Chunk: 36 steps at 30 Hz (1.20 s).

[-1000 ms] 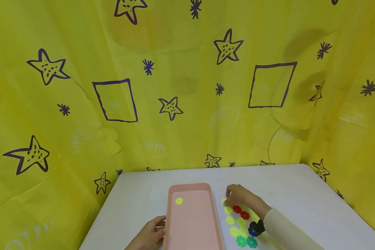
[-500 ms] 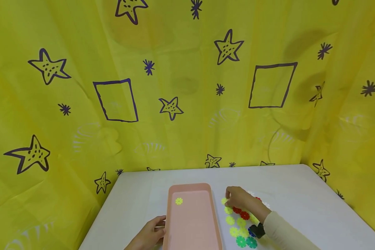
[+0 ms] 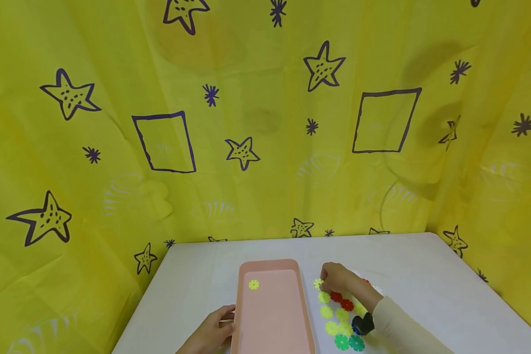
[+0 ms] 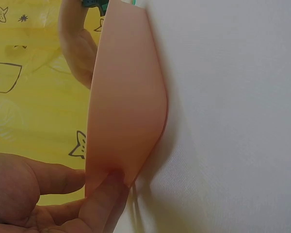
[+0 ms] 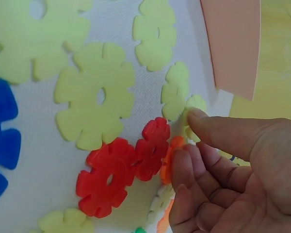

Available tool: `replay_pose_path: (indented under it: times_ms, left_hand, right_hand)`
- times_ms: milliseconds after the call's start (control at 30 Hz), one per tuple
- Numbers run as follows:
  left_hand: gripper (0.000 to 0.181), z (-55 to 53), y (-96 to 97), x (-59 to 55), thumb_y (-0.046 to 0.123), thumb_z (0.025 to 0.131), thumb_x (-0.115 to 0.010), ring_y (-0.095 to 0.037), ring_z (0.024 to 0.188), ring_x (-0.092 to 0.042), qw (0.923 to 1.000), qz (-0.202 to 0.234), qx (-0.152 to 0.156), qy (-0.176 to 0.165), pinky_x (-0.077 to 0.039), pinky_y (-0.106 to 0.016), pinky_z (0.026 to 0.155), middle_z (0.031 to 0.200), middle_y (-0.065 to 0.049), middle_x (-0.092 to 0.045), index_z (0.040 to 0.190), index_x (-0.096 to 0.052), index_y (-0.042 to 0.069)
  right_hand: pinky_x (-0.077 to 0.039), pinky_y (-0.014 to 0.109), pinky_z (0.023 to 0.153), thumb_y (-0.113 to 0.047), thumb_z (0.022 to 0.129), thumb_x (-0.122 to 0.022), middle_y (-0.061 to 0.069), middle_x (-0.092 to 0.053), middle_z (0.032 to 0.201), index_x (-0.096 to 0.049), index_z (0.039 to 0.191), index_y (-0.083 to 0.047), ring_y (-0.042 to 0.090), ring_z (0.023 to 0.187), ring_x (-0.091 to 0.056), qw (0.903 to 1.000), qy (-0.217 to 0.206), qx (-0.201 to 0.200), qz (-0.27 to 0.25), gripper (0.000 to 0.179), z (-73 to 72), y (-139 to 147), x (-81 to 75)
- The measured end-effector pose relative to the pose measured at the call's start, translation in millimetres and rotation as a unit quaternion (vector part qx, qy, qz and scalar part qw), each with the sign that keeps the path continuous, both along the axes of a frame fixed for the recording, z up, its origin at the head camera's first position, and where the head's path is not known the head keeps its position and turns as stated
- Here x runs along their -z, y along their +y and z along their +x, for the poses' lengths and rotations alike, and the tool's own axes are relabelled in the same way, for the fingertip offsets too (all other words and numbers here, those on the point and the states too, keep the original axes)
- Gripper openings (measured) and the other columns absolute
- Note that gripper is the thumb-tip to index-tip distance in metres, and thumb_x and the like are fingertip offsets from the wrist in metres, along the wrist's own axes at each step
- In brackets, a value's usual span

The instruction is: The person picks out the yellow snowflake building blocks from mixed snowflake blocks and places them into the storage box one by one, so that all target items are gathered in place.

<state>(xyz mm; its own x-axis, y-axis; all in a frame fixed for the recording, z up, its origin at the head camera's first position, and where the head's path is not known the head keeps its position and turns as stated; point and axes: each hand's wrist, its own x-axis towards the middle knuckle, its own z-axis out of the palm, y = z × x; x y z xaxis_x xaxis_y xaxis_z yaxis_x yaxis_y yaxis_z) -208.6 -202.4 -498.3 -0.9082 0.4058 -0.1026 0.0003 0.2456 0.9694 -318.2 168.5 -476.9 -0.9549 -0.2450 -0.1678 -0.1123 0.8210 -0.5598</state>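
Note:
A pink tray (image 3: 272, 314) lies on the white table, with one yellow snowflake disc (image 3: 253, 284) near its far left corner. My left hand (image 3: 212, 330) holds the tray's left side; the left wrist view has the thumb at the rim and fingers against the outer wall (image 4: 128, 97). Right of the tray, my right hand (image 3: 336, 278) is at the far end of a row of flat notched discs. There the thumb and index finger pinch at a yellow disc (image 5: 197, 103), partly hidden behind the thumb. Two red discs (image 5: 106, 177) lie close by.
More yellow discs (image 3: 326, 311), green discs (image 3: 341, 342) and a blue disc (image 5: 2, 141) spread right of the tray. An orange disc (image 5: 167, 162) and a white one sit beside the fingers. A patterned yellow curtain (image 3: 265, 196) hangs around the table (image 3: 194, 275).
The right hand has shifted very slightly at the far yellow disc, which shows a little more now. The left hand and the tray keep their places.

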Motion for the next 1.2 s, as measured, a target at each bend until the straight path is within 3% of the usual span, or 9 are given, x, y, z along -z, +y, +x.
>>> replay_pose_path:
  times_ms: [333, 567, 933, 1200]
  left_hand:
    - [0.055, 0.6, 0.8, -1.7, -0.005, 0.099, -0.049, -0.046, 0.122, -0.063, 0.9999, 0.006, -0.003, -0.009, -0.06, -0.056, 0.096, 0.13, -0.041, -0.055, 0.144, -0.03, -0.028]
    - [0.054, 0.9, 0.5, -2.1, -0.004, 0.101, -0.049, -0.047, 0.122, -0.062, 1.0, 0.002, -0.003, -0.007, -0.06, -0.057, 0.096, 0.131, -0.043, -0.053, 0.145, -0.029, -0.028]
    - [0.054, 0.8, 0.6, -1.9, -0.003, 0.101, -0.049, -0.047, 0.123, -0.062, 0.9999, 0.002, -0.003, -0.012, -0.06, -0.057, 0.096, 0.132, -0.043, -0.052, 0.145, -0.029, -0.028]
    - [0.054, 0.9, 0.8, -2.8, -0.004, 0.101, -0.048, -0.047, 0.123, -0.062, 0.9999, -0.002, -0.004, -0.014, -0.06, -0.057, 0.096, 0.132, -0.043, -0.052, 0.145, -0.029, -0.028]
  right_hand:
    - [-0.054, 0.033, 0.069, -0.006, 0.091, -0.078, 0.007, -0.059, 0.087, -0.063, 0.093, -0.002, 0.021, 0.078, -0.056, 0.9983, -0.01, 0.024, -0.053, 0.016, -3.9, 8.2, 0.5]
    - [-0.055, 0.031, 0.07, -0.01, 0.093, -0.078, 0.006, -0.064, 0.081, -0.071, 0.091, 0.001, 0.019, 0.076, -0.057, 0.9992, -0.002, 0.028, -0.03, 0.013, -7.0, 15.1, 1.7]
    - [-0.049, 0.026, 0.063, -0.012, 0.096, -0.074, 0.004, -0.064, 0.071, -0.069, 0.085, 0.0, 0.016, 0.067, -0.058, 0.9998, -0.011, 0.019, 0.0, 0.018, -5.8, 17.8, -4.1]
    - [-0.048, 0.024, 0.062, -0.014, 0.099, -0.071, 0.006, -0.065, 0.071, -0.07, 0.083, -0.002, 0.015, 0.063, -0.059, 0.9981, -0.052, 0.024, -0.02, 0.02, -8.4, 22.2, -4.6]
